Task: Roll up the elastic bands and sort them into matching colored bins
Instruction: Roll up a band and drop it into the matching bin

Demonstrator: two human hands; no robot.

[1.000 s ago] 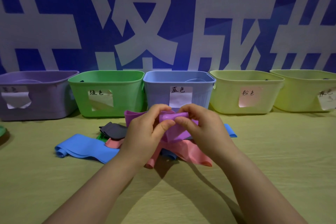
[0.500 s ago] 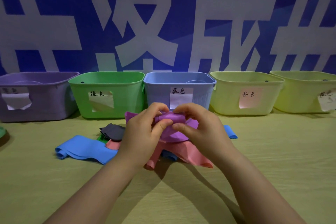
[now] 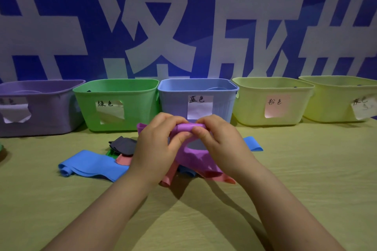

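Both hands work on one purple band, held in the air just above the pile, in front of the blue bin. The left hand and right hand each pinch one end of a short roll between thumb and curled fingers. The rest of the band hangs loose below them, so the roll looks only partly made. It has not yet gone to the purple bin at the far left of the row.

On the worktop lie a blue band, a grey band, a pink band and a sliver of a green band, all loose and unsorted. A blue strip shows beyond the right hand; I cannot tell whether it is a separate band.

The bins' insides are hidden from this angle, so what is already sorted cannot be told. Judging by the pile, at least four bands remain after this one.
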